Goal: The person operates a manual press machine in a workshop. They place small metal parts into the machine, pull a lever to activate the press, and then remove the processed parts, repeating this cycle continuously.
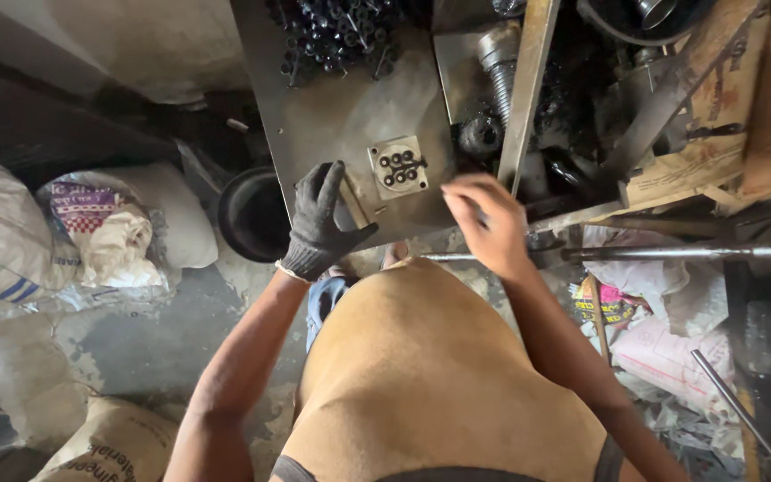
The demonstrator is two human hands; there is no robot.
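The gloved left hand (321, 223), fingers spread, rests on the steel table (332, 125); at three o'clock, the bare right hand (485, 223) pinches near the loaded square fixture (399, 167); screws (336, 31) remain at twelve.

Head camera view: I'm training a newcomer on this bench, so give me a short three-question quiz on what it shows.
1. True or false: both hands are gloved.
2. Which lies nearest the gloved left hand? A) heap of dark screws B) small square plate with holes C) long steel rod
3. What round dark thing sits below the metal table, left of the hand?

Key: 1 false, the right hand is bare. 2 B. 3 a black bucket.
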